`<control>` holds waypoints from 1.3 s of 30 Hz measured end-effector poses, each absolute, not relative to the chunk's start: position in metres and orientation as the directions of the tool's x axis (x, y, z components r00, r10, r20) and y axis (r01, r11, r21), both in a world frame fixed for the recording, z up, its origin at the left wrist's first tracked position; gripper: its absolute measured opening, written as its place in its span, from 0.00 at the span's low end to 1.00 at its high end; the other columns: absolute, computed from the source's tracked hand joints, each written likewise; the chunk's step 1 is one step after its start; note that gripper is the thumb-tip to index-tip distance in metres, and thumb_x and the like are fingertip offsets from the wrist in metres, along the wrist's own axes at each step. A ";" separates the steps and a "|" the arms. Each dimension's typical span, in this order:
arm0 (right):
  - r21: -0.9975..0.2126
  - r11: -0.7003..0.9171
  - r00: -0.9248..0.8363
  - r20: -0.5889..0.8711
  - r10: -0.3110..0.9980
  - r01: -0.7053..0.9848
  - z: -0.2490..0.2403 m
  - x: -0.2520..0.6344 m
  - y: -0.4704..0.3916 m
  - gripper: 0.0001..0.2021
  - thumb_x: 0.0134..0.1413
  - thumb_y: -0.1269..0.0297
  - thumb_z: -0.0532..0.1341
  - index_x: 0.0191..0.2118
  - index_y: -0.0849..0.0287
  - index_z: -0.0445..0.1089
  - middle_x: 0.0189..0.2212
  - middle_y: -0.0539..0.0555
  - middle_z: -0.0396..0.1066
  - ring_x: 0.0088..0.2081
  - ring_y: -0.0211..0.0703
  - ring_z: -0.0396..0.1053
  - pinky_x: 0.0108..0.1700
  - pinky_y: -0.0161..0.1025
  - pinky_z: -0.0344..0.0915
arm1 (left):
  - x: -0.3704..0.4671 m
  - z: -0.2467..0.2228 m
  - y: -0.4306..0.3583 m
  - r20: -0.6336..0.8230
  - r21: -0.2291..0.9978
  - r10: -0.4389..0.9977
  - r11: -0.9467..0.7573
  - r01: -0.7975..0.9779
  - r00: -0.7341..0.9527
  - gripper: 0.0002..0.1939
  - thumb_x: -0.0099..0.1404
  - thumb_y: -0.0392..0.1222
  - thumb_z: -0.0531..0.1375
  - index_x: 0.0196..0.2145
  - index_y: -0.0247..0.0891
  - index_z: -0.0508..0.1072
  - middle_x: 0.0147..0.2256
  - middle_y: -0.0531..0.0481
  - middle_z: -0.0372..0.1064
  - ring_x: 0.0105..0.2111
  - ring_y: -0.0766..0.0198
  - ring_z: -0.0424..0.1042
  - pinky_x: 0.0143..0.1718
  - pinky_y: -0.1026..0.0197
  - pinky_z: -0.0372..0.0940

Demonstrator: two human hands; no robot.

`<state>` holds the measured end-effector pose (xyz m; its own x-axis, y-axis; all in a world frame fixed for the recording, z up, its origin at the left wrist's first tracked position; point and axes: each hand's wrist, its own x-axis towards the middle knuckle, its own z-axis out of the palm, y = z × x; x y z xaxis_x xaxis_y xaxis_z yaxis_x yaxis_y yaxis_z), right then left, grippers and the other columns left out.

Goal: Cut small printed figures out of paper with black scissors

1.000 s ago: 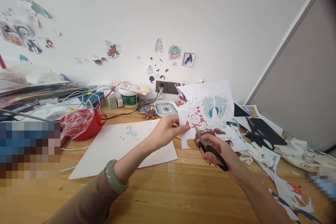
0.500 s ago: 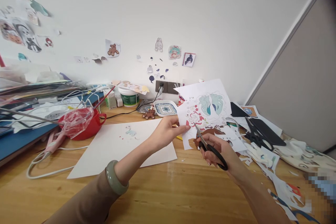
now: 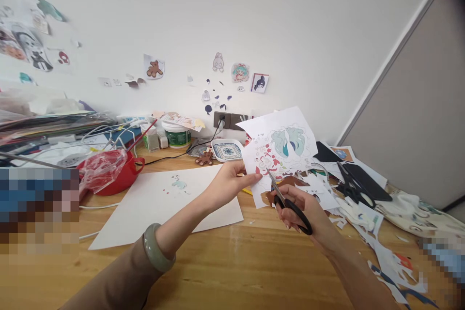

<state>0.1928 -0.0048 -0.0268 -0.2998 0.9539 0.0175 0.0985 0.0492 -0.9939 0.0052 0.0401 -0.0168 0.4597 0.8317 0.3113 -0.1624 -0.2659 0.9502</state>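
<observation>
My left hand [image 3: 232, 181] pinches the left edge of a printed paper sheet [image 3: 250, 123], thumb on top. The sheet is tilted up off the table and carries teal shapes and small red shapes. In my right hand [image 3: 300, 206] is a pair of scissors [image 3: 296, 213] with black handles, fingers wrapped round the loops. The blades lie at the sheet's lower edge, tips among the red prints. A large white sheet [image 3: 145, 213] with a few small teal and red cut pieces lies flat on the table, partly under my left forearm.
A red cup [image 3: 118, 179] with plastic wrap stands at the left. Behind are a white-green tub [image 3: 177, 136], a patterned square dish [image 3: 228, 149] and a brown bear cutout [image 3: 204, 158]. Paper scraps [image 3: 385, 252] and another pair of black scissors [image 3: 352, 186] lie at the right.
The view has shifted slightly, so most things sit a little further left. The scissors' tips have moved slightly up and left over the red prints. Both hands keep their holds.
</observation>
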 end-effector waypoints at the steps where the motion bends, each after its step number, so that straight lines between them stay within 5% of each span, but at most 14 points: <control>1: -0.994 0.050 -0.297 0.018 0.955 0.100 -0.027 0.193 -0.005 0.17 0.36 0.61 0.66 0.33 0.59 0.62 0.21 0.45 0.61 0.18 0.29 0.55 0.17 0.28 0.53 | 0.005 -0.017 0.040 0.310 0.951 0.832 -0.267 -0.156 0.460 0.12 0.54 0.44 0.58 0.33 0.32 0.71 0.34 0.45 0.71 0.35 0.60 0.68 0.39 0.58 0.61; 20: -0.980 0.057 -0.307 -0.004 0.952 0.190 -0.027 0.197 -0.007 0.13 0.38 0.71 0.62 0.34 0.59 0.63 0.20 0.45 0.60 0.20 0.30 0.55 0.18 0.27 0.55 | -0.005 -0.006 0.040 0.309 0.936 0.784 -0.350 -0.026 0.538 0.10 0.56 0.44 0.56 0.31 0.33 0.69 0.32 0.48 0.69 0.36 0.61 0.66 0.37 0.60 0.60; 31: -0.966 0.054 -0.305 -0.027 0.952 0.251 -0.021 0.195 -0.013 0.12 0.37 0.65 0.62 0.33 0.59 0.64 0.20 0.46 0.59 0.20 0.34 0.55 0.23 0.33 0.57 | 0.000 -0.008 0.041 0.291 0.957 0.811 -0.251 -0.148 0.507 0.11 0.56 0.47 0.56 0.27 0.35 0.64 0.24 0.54 0.64 0.23 0.71 0.65 0.24 0.67 0.61; 39: -0.978 0.064 -0.277 0.006 0.961 0.201 -0.022 0.193 -0.013 0.17 0.36 0.63 0.62 0.37 0.60 0.62 0.22 0.47 0.59 0.21 0.34 0.54 0.21 0.32 0.55 | 0.000 -0.009 0.039 0.246 0.968 0.788 -0.166 -0.190 0.565 0.10 0.53 0.44 0.59 0.29 0.34 0.66 0.26 0.52 0.66 0.23 0.70 0.66 0.25 0.66 0.62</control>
